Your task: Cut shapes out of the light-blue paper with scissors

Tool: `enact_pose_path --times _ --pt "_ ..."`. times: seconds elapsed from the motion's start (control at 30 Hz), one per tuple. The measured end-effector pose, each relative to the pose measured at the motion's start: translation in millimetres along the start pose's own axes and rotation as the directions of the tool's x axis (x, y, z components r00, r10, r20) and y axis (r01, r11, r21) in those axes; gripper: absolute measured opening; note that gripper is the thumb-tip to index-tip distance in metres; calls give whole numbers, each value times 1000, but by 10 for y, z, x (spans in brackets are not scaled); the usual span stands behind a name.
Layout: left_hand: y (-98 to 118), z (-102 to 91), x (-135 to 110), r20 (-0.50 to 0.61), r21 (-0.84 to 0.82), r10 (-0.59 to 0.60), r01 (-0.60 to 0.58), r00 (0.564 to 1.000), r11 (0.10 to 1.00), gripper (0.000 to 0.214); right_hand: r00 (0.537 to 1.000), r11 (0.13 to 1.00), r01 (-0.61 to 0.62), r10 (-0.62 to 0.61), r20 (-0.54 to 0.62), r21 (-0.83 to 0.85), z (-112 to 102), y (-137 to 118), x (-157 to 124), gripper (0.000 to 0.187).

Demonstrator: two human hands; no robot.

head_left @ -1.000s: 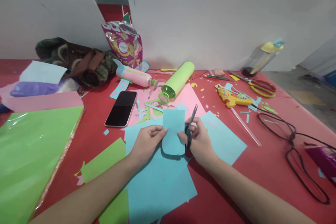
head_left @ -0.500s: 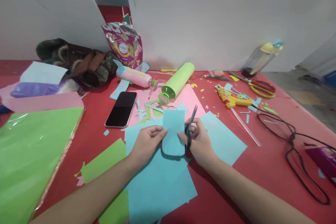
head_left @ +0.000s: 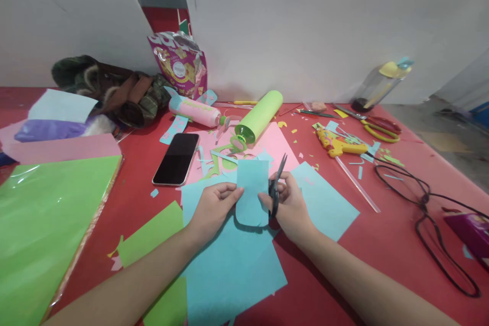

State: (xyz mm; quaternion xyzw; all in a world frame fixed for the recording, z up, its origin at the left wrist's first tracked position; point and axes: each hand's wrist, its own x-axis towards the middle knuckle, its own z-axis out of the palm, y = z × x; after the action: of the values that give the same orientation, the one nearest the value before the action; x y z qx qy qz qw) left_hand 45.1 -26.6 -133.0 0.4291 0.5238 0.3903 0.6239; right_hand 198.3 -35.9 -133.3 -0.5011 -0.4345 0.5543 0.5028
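A small light-blue paper piece (head_left: 252, 188) with rounded lower corners is held up in front of me. My left hand (head_left: 217, 209) pinches its left edge between thumb and fingers. Against its right edge presses the thumb of my right hand (head_left: 292, 209), which also grips black-handled scissors (head_left: 275, 188) with the blades pointing up and away from the paper. Below both hands lie larger light-blue sheets (head_left: 229, 275). Just beyond the held piece are a pink sheet (head_left: 284, 147) and green and blue paper offcuts (head_left: 216, 163).
A phone (head_left: 176, 159) lies left of centre. Behind are a green paper-wrapped bottle (head_left: 262, 114), a pink one (head_left: 196, 113) and a snack bag (head_left: 179, 63). Rightward sit a yellow glue gun (head_left: 340, 146), its black cord (head_left: 424, 198), larger scissors (head_left: 378, 127) and a clear bottle (head_left: 378, 86).
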Motion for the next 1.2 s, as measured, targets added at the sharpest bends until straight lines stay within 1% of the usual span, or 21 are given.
enact_pose_path --times 0.5,0.8,0.93,1.03,1.13,1.2 --pt "18 9 -18 -11 1 -10 10 1000 1000 27 1000 1000 0 0 3 -3 5 12 -4 33" --pt "37 15 -11 -16 18 5 -5 1000 1000 25 1000 1000 0 0 -8 -8 0 12 -4 33" --pt "7 19 -13 -12 33 45 -45 999 998 22 1000 1000 -11 11 3 -15 5 6 -1 34" --pt "-20 26 -28 20 -9 82 -82 996 997 28 1000 1000 -25 25 12 -7 7 7 6 35" --pt "-28 28 -48 30 11 199 -199 980 980 34 1000 1000 -26 26 13 1 6 2 8 35" --pt "-20 20 -55 67 98 274 -279 959 955 27 1000 1000 -27 27 12 3 7 -3 6 35"
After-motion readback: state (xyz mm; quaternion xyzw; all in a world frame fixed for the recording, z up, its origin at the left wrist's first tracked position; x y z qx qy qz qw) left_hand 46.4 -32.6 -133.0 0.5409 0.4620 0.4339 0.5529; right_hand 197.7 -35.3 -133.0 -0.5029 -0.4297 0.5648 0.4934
